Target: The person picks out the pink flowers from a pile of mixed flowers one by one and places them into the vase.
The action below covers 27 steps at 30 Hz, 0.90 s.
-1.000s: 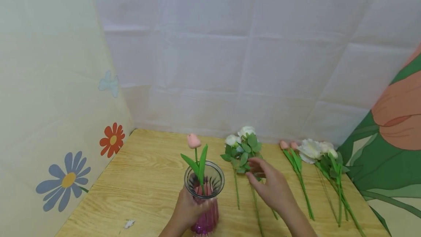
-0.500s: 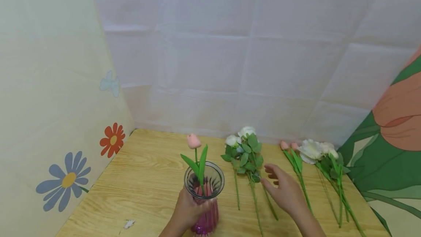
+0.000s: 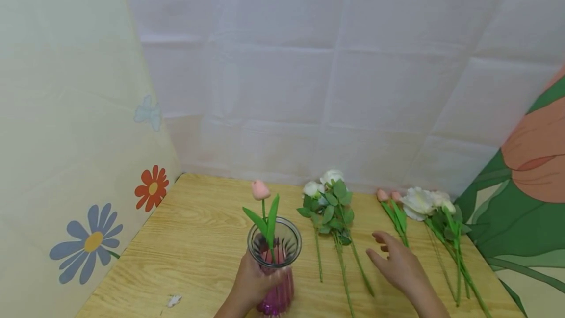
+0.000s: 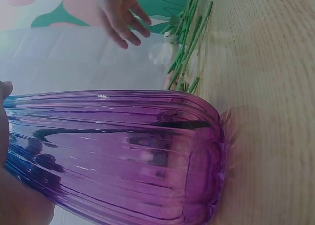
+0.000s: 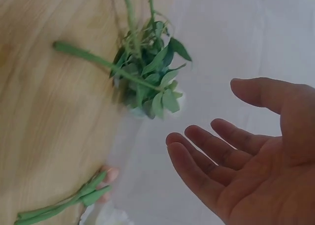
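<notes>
Gripping the vase below its rim with the left hand, probably for steadiness, with one pink tulip upright inside. Finding next white roses on the table, perhaps grouped by kind. Holding nothing in the right hand, fingers relaxed, thumb apart, near two more tulips and white flowers. Seeing well only from the left wrist the purple base, seemingly on the wood; only from the right wrist, the bare palm.

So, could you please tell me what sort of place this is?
Probably a small draped booth indoors, perhaps a staged corner: a wood-grain table stands before a creased pale sheet, with flower-printed hangings on both sides.
</notes>
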Available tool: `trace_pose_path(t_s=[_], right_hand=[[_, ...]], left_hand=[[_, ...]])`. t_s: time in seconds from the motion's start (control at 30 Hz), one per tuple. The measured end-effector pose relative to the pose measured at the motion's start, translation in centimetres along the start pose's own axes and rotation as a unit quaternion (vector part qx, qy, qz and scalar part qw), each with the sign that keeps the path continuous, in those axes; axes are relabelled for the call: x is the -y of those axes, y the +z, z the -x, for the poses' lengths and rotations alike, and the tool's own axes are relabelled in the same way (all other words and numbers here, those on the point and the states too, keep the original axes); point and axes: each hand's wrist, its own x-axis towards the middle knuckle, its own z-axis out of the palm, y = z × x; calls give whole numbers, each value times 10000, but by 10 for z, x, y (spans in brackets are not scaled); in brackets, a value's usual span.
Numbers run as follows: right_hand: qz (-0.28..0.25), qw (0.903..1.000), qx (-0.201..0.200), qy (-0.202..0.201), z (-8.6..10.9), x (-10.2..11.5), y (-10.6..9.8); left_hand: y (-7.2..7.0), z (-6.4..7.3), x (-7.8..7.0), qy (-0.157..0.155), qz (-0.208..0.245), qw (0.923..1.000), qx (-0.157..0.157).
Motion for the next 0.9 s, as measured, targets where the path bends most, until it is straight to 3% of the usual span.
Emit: trace_pose_path(t_s=[0.2,0.33,0.7,0.9], right_hand=[[185,9995,108,211,-1,-20,-5],[272,9993,111,250,-3,-31,-6],[401,9974,335,503,-3,-51,-15],[596,9963,365,501,-4,-66,-20]], left_hand=[[-1,0,-1,-116,-155,9998,32],[0,0,-1,-20,-227,9997,23],[0,0,-2,-90,-47,9999,35],[1,1,-1,53,-133,9999,-2]])
